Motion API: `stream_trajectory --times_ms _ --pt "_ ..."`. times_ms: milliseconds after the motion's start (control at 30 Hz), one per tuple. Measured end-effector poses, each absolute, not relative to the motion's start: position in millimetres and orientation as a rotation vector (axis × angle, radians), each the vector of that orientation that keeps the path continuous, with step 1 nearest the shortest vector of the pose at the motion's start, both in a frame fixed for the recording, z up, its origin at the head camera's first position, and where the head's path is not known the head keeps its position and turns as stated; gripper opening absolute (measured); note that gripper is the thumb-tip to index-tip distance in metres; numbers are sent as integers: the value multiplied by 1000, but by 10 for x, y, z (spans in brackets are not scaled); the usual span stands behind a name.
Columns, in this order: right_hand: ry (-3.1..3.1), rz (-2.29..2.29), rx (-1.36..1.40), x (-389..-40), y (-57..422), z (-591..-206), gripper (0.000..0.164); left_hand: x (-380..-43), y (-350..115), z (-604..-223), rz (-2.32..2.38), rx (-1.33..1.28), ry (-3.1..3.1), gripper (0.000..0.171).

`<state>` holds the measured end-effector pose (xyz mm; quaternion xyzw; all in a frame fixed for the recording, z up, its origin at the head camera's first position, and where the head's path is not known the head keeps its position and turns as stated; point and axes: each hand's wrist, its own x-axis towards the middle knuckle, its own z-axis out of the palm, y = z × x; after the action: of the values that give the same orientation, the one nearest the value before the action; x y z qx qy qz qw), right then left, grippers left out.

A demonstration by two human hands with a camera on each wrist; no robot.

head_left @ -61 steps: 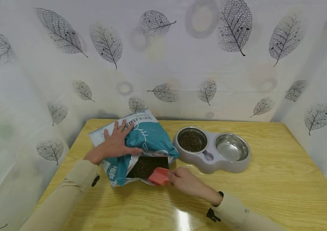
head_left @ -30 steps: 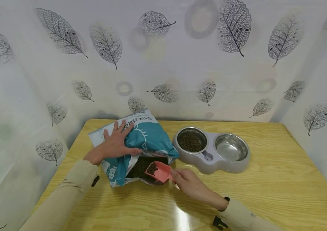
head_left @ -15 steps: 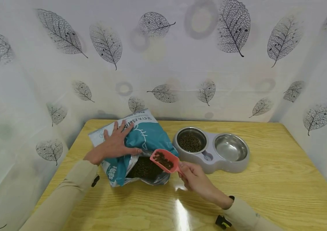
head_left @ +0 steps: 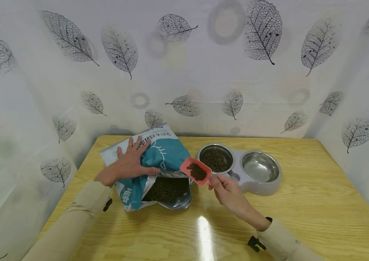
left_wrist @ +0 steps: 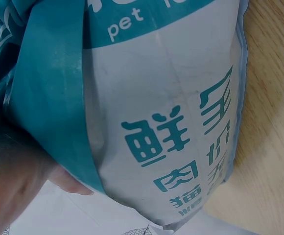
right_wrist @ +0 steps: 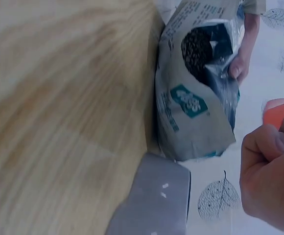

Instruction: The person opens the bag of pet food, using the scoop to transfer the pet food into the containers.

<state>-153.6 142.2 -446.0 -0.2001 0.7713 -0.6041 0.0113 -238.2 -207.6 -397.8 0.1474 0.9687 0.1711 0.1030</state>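
Note:
A teal and white pet food bag (head_left: 168,154) lies on its side, its mouth facing the front and dark kibble (head_left: 166,190) showing inside. Spread across the bag's top is my left hand (head_left: 129,163), fingers straight and thumb near the opening. My right hand (head_left: 228,192) grips the handle of a pink scoop (head_left: 187,165) with a small heap of kibble in it. The scoop is raised between the bag's mouth and the left bowl of a grey double pet bowl (head_left: 244,186). In the right wrist view the scoop (right_wrist: 278,113) shows orange beyond my curled fingers (right_wrist: 264,142).
The left steel bowl (head_left: 204,146) has kibble in its bottom; the right steel bowl (head_left: 261,170) is bare inside. Both sit in the grey stand beside the bag on a wooden table (head_left: 308,203). A leaf-patterned curtain (head_left: 197,72) hangs behind.
My right hand has lifted the scoop out of the bag with kibble in it and moved it up and right, toward the left bowl. My left hand stays on the bag.

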Motion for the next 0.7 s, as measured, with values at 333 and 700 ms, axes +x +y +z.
stream_trajectory --times_ms 333,700 --pt "2800 -1621 -236 -1774 1708 -4369 30 -2392 -2080 -3990 493 433 2862 120" --pt "3176 -1276 -188 -1984 1956 -4455 22 -2400 -2083 -3996 495 434 2862 119"
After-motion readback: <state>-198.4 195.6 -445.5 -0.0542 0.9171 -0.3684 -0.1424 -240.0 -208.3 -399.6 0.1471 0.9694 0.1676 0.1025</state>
